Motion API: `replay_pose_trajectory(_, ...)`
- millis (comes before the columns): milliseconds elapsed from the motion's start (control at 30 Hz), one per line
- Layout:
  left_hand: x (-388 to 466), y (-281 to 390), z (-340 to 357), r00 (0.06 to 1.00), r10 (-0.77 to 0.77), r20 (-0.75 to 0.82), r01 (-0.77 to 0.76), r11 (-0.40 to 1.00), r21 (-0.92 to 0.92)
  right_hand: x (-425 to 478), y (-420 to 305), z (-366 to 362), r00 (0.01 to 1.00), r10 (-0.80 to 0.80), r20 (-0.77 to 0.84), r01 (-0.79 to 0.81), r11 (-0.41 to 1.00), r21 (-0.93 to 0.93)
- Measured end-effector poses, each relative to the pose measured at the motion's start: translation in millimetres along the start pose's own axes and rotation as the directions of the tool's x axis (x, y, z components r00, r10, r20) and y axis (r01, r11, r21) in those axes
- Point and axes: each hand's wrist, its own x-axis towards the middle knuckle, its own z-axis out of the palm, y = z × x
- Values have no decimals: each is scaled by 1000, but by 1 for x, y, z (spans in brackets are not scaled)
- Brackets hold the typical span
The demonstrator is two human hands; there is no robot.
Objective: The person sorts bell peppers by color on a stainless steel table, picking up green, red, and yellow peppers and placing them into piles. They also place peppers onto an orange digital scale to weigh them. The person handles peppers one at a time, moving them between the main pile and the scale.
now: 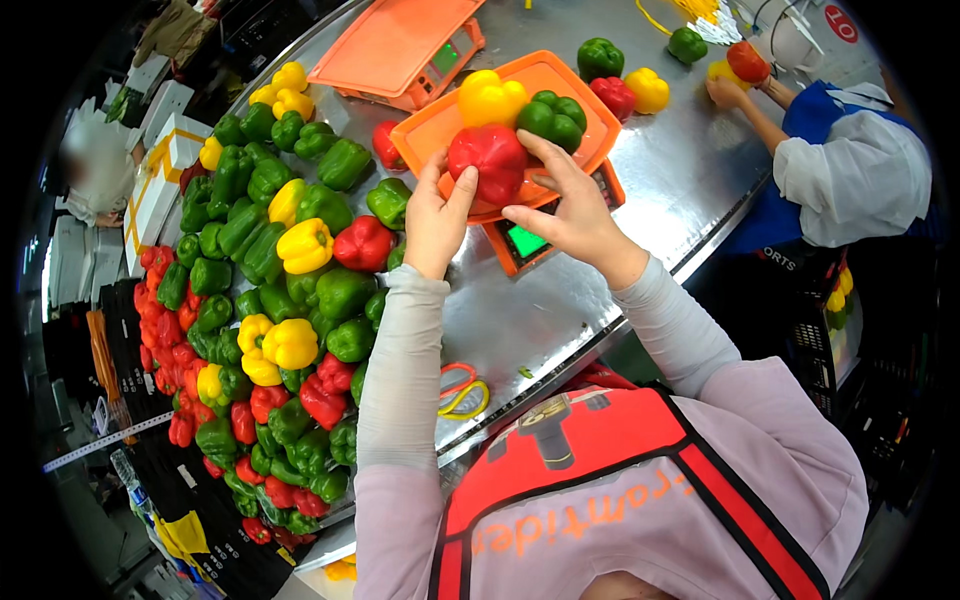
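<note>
Both my hands are at a red bell pepper at the near side of an orange plastic tray on an orange digital scale. My left hand has its thumb and fingers against the pepper's left side. My right hand is at its right, fingers spread, the upper fingertips by the pepper; whether it bears any weight I cannot tell. Behind the red one, a yellow bell pepper and a green bell pepper lie in the tray. The scale's green display is partly lit below.
Left on the metal table is a large heap of green, red and yellow peppers. Scissors lie near the front edge. A second orange scale stands behind. Loose peppers lie back right, near a co-worker's hands with peppers.
</note>
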Motion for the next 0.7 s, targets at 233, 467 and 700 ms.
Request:
replay_pose_trajectory(233,-31,5,-4,991,14,-132,-18,999,-35,-58,45,-49,946,242,-217,-211,965,157)
replay_pose_trajectory(467,-123,-18,-44,925,-79,-372,72,997,-33,-111,73,-71,889,444,-107,-434,895,106)
replay_pose_trajectory(700,-174,-37,-17,914,-163,-372,155,987,-52,-74,58,-81,947,313,-70,-299,941,158)
